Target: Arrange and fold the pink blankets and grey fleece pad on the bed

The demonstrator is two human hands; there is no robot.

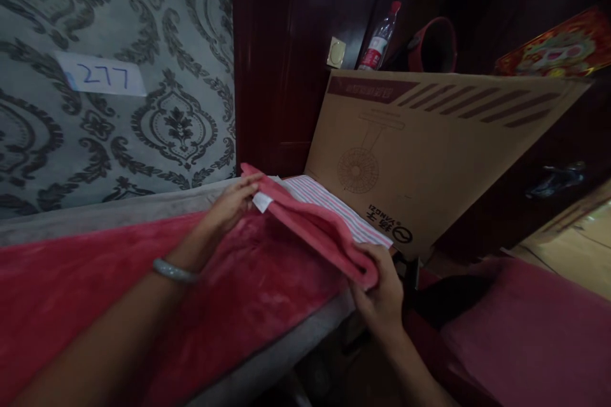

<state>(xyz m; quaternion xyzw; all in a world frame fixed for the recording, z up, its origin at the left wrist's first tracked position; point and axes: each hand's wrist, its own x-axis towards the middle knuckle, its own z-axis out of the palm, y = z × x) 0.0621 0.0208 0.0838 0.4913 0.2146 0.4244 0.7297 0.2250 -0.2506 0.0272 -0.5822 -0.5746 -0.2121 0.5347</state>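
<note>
A red plush blanket (267, 280) lies along a narrow bed or bench, its far end lifted and folded over in a thick edge. My left hand (237, 199), with a bracelet on the wrist, pinches the far corner of that edge beside a small white label (262, 201). At the near corner my right hand (379, 289) is closed round the rolled edge, thumb underneath. Just beyond the edge a striped pink and white cloth (334, 206) shows. Underneath the blanket runs a grey cover (281, 346).
Past the bed's end leans a large cardboard box (405, 152), with a plastic bottle (377, 44) behind its top. Patterned wallpaper (176, 121) with a paper marked 277 (105, 74) is at left. A pink cloth-covered surface (529, 331) stands at lower right.
</note>
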